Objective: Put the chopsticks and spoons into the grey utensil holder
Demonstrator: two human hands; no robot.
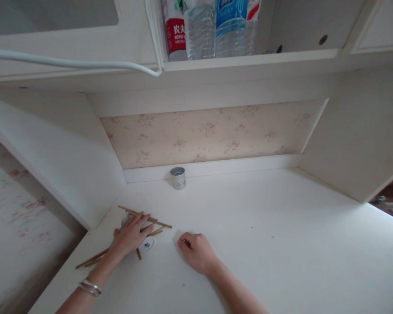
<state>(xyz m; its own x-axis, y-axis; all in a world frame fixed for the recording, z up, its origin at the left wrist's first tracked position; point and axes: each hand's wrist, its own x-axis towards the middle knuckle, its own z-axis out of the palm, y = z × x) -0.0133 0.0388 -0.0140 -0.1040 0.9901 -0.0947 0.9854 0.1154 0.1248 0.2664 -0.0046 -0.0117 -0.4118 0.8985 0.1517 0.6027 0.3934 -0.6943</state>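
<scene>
Two bare hands rest on a white counter (265,244) in the lower left of the frame. The left hand (131,237) lies flat on a loose heap of brown wooden chopsticks (157,222), its fingers (140,219) stretched out and slightly spread across the sticks rather than closed around them. The sticks point several ways: some stick out toward the lower left past the wrist, others toward the right. A small white dish with a blue mark (148,244) peeks out from under the heel of that hand, touching the sticks. Silver bracelets (90,287) circle the left wrist.

The right hand (196,250) sits just right of the heap, apart from it, knuckles up, its fingers (185,240) curled under into a loose fist; whether anything is inside cannot be told.

At the back edge of the counter, near the middle of the frame, stands a small perforated metal cup (178,177), upright, well apart from both hands. On the shelf (249,56) at the top stand clear water bottles (216,26) beside a red-labelled bottle (176,30), and a white cable (68,63) runs across the upper left.
</scene>
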